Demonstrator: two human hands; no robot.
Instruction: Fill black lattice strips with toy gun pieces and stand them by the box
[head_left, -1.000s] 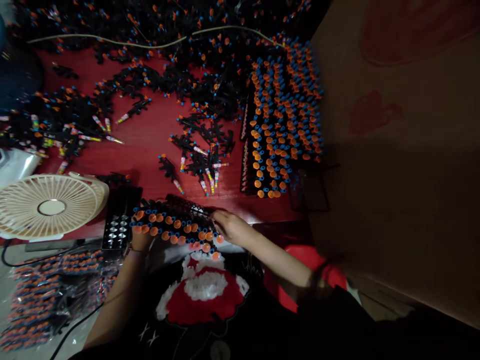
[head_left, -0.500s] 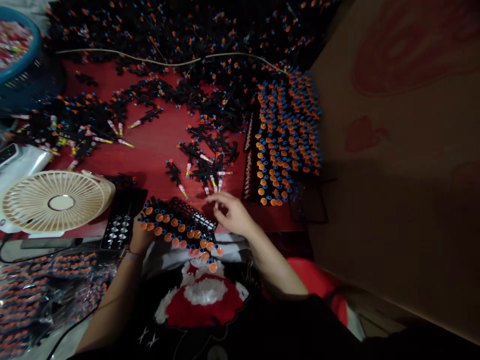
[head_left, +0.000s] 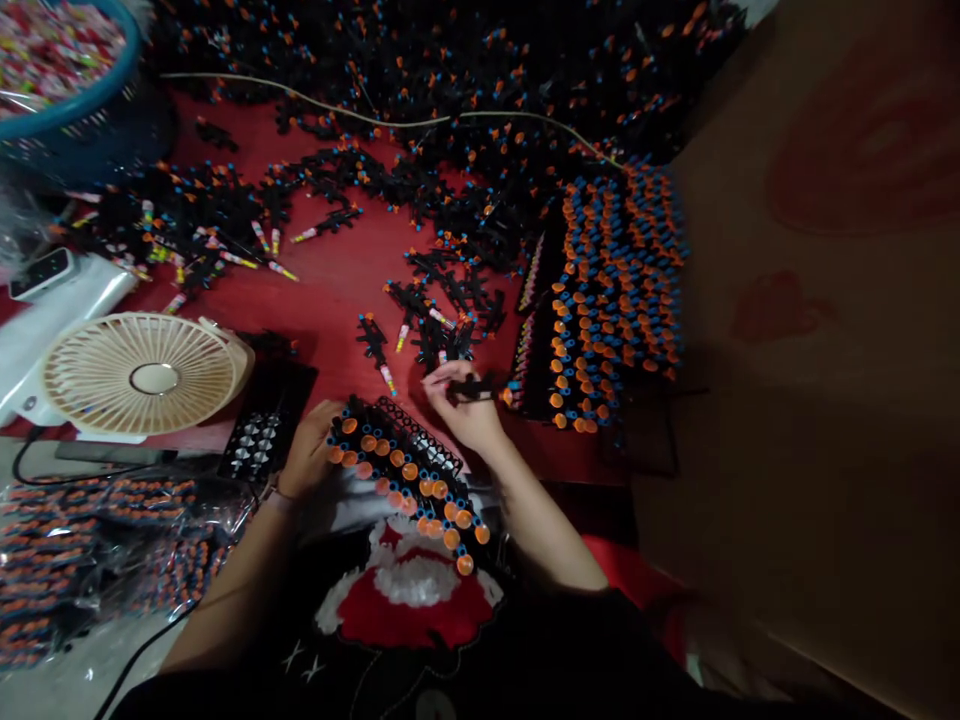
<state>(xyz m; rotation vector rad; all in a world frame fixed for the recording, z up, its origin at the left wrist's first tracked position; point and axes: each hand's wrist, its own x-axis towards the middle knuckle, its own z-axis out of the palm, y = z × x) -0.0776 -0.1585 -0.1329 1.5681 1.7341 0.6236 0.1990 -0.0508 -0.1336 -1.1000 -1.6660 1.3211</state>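
My left hand (head_left: 309, 450) grips the left end of a black rack (head_left: 420, 436) at the table's front edge. Rows of black toy pieces with orange and blue ends (head_left: 409, 472) fill the rack's near side. My right hand (head_left: 466, 408) is closed on a black toy gun (head_left: 474, 388), whose orange and blue end points right. Just beyond that hand lies a small pile of black toy guns (head_left: 442, 320), some with pink and yellow tubes. One loose toy gun (head_left: 373, 342) rests left of the pile.
A cream fan (head_left: 154, 378) and a black tray with silver pieces (head_left: 255, 440) stand left. Filled racks (head_left: 615, 300) stand at right beside a cardboard wall (head_left: 810, 420). A blue basket (head_left: 135, 60) is far left; a toy heap (head_left: 450, 60) lies behind.
My right hand, empty before, now holds a black toy gun. The view has shifted, so most things appear further right; my left hand still holds the rack.
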